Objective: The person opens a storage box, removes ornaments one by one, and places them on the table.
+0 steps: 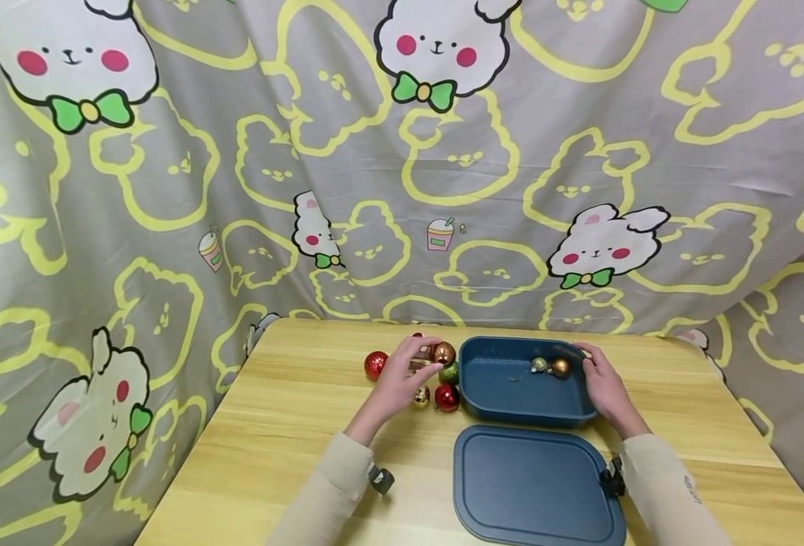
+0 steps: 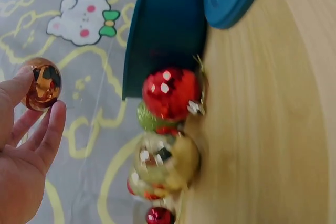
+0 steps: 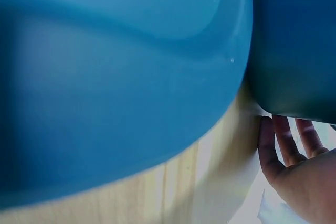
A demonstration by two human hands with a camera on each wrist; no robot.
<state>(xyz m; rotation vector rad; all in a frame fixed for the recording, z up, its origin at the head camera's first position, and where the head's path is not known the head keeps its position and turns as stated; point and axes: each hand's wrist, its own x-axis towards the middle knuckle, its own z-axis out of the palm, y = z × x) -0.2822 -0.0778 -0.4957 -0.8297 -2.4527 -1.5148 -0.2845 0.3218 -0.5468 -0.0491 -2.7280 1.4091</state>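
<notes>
My left hand (image 1: 397, 385) pinches a copper-coloured bauble (image 1: 444, 353) between thumb and fingers, raised above the table at the left of a dark blue box (image 1: 525, 415). In the left wrist view the shiny copper bauble shows at the fingertips. My right hand (image 1: 605, 383) holds the box's right end, with fingertips against its outer wall in the right wrist view. Inside the box lie a small pale gold bauble (image 1: 539, 365) and a bronze bauble (image 1: 560, 368). Below the left hand are a red bauble (image 1: 447, 397), a gold bauble (image 1: 421, 396) and a green glittery bauble (image 1: 449, 373).
A glittery red bauble (image 1: 376, 365) lies left of the group. The box's dark blue lid (image 1: 537, 485) lies flat on the wooden table (image 1: 238, 462), in front of the box. A patterned grey curtain (image 1: 375, 167) hangs behind the table.
</notes>
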